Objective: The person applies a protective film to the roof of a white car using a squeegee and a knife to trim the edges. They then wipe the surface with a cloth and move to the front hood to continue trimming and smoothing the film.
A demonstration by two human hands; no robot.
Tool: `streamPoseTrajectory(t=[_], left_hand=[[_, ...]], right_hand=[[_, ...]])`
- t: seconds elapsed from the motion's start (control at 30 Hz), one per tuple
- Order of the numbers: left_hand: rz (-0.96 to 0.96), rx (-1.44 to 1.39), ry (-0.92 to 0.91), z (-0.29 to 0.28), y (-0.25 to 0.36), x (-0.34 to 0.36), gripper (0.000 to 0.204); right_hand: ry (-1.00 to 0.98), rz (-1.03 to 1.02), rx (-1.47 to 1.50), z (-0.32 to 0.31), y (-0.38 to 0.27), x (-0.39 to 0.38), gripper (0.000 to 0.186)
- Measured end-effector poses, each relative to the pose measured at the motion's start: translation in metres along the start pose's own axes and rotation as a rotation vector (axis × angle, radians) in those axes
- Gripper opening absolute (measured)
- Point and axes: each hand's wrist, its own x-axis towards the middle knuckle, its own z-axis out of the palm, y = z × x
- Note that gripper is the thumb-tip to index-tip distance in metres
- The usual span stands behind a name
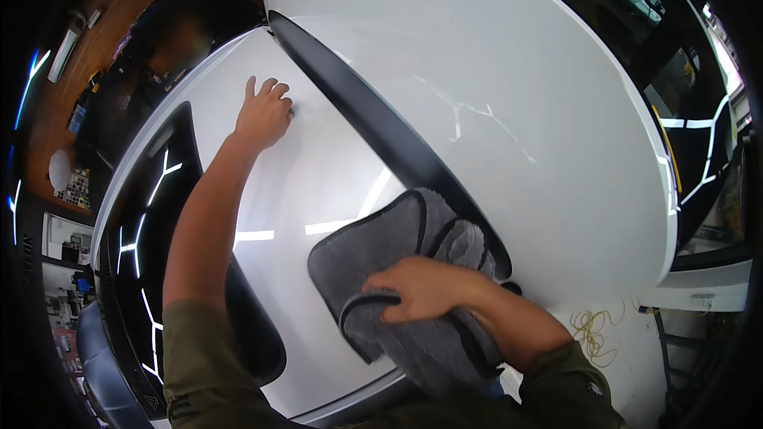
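My left hand (265,111), fingers spread and slightly bent, is on or just above a glossy white car panel (254,183), left of a long dark trim strip (358,103). It holds nothing that I can see. Lower right, my right hand (413,290) grips a folded, plush grey towel (366,246) with black edging, lying across the panel and against the strip's lower part. A glossy black window (151,206) reflecting ceiling lights lies left of my left forearm.
A broad white body panel (509,111) curves across the right, with dark glass (691,167) beyond. A yellow cord (592,334) lies coiled on the pale floor at lower right. A wooden wall (60,111) and shelves with assorted items stand along the left.
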Motion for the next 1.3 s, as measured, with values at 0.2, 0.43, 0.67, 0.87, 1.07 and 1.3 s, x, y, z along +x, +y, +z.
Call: streamPoseTrajectory(t=[0.2, 0.43, 0.67, 0.87, 1.07, 1.3], left_hand=[[-0.118, 0.007, -0.631, 0.005, 0.026, 0.074, 0.022], [-0.18, 0.047, -0.493, 0.048, 0.002, 0.069, 0.018], [-0.222, -0.275, -0.682, 0.014, 0.007, 0.076, 0.017], [-0.008, 0.068, -0.578, 0.036, 0.019, 0.063, 0.019], [-0.173, 0.119, -0.467, 0.021, 0.016, 0.077, 0.02], [-0.547, -1.029, -0.012, -0.038, 0.016, 0.059, 0.01]], right_hand=[[-0.081, 0.0, 0.233, -0.025, 0.017, -0.024, 0.052], [-0.102, -0.029, 0.269, -0.021, 0.022, -0.031, 0.054], [-0.056, -0.099, 0.263, -0.006, 0.035, -0.032, 0.058], [-0.089, -0.073, 0.268, -0.009, 0.031, -0.035, 0.059], [-0.102, -0.084, 0.233, -0.018, 0.026, -0.034, 0.056], [-0.196, 0.027, 0.296, -0.032, 0.015, -0.032, 0.056]])
